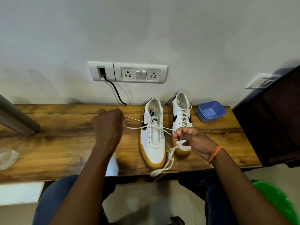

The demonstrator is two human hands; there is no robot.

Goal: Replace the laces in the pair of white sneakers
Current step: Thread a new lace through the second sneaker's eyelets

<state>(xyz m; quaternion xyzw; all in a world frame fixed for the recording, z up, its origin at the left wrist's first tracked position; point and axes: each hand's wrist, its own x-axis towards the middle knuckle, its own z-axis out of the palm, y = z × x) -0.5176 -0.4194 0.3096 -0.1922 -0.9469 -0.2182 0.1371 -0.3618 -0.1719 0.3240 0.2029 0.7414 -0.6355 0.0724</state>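
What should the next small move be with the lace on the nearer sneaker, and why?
Probably even out the two ends, then feed one into the next empty eyelet. The left hand and right hand each pinch an end of the lace, which crosses the near sneaker at one eyelet row only; the rest look empty. The far sneaker is already laced.

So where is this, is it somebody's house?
Probably a room at home or an office: a long wooden desk against a plain white wall, a white switch-and-socket panel above it, a green plastic chair nearby.
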